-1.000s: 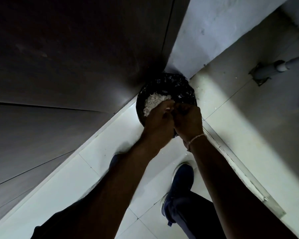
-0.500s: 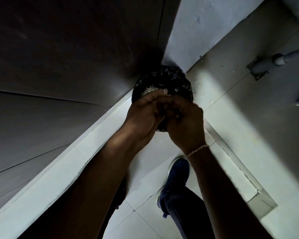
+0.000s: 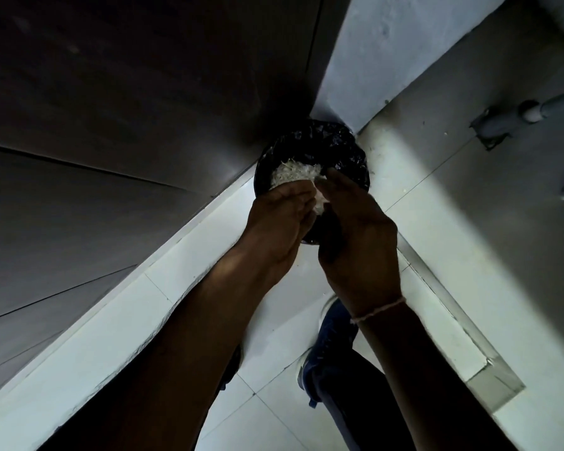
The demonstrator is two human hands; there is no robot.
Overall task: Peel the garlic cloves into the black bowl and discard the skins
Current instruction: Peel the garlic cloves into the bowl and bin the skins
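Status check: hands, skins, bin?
Both hands, left and right, over the bin, skins between them. Pale skins heaped inside. Nothing in the way.

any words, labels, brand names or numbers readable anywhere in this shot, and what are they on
None: no readable text shows anywhere in the view.
The black-lined bin with the pale garlic skins carries no visible label.
The blue shoe shows no legible brand mark; it is dim.
The left hand, the right hand and the wrist thread bear no writing.
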